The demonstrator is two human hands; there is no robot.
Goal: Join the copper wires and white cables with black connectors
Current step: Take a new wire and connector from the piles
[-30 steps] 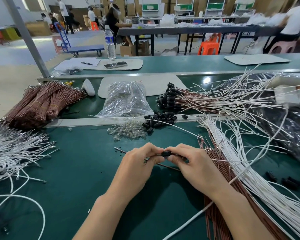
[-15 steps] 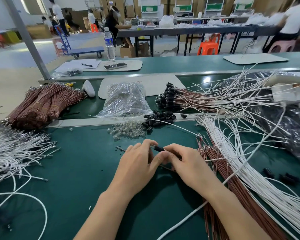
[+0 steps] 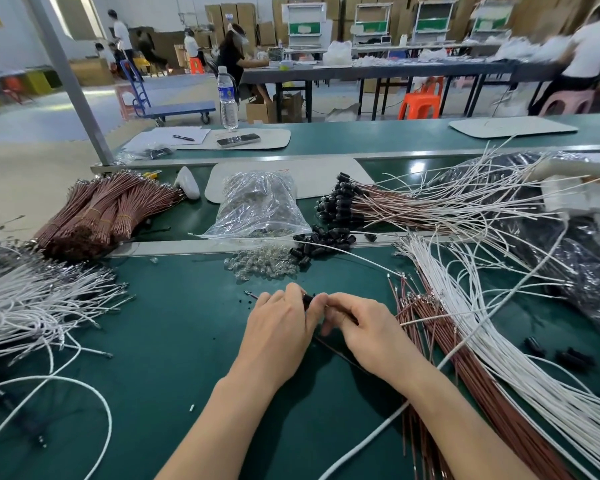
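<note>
Two hands meet over the green table (image 3: 174,358). Far left sprawl loose white cables (image 3: 32,306), with bundled copper wires (image 3: 97,216) behind them. The left hand (image 3: 278,327) pinches a black connector (image 3: 307,300). The right hand (image 3: 364,327), fingers curled, pinches a thin copper wire (image 3: 340,355) at the connector's end. To the right fan more copper strands (image 3: 440,344).

Opens onto a large hall with a pale floor (image 3: 32,133). Has a grey post (image 3: 73,88) slanting up left of the green desk (image 3: 153,341), a blue trolley (image 3: 177,109) beyond, a long dark table (image 3: 430,69) with an orange stool (image 3: 419,103), and cardboard boxes (image 3: 229,15) stacked against the far wall.
</note>
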